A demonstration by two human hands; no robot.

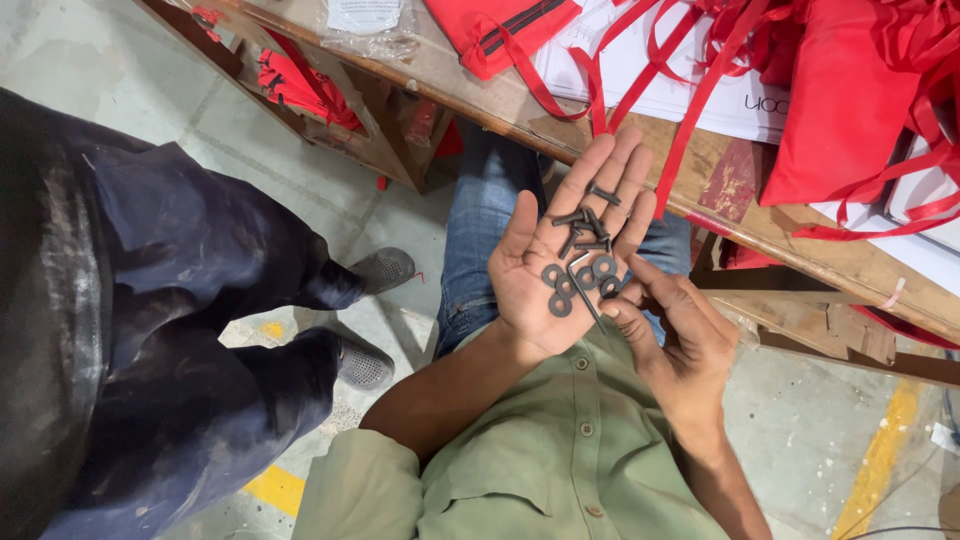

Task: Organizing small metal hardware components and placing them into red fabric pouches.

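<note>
Small dark hardware lies in an upturned palm: several flat round washers clustered at the palm's middle, a few short black screws across the base of the fingers, one more screw higher up on the fingers, and a bent hex key lying among the washers.

Left hand: palm up, fingers spread flat and apart, serving as a tray; not closed on anything. It is held in the air above the person's lap, just short of the table edge.

Right hand: beside the left palm on its right, fingers bent, thumb and forefinger tips drawn near each other at the washers. Whether a piece is actually pinched between them cannot be told.

Person wears a green button shirt and blue jeans; seated or crouched at the table.

Table: worn wooden top, scuffed edge, running diagonally across the upper frame. On it: red fabric bags with long red straps, some hanging over the edge, and white sheets beneath them. A lower wooden shelf holds more red fabric.

Floor: grey concrete, stained, with yellow painted marks.

At left, a second person's legs in dark trousers and grey shoes, standing near, well apart from the hands.
</note>
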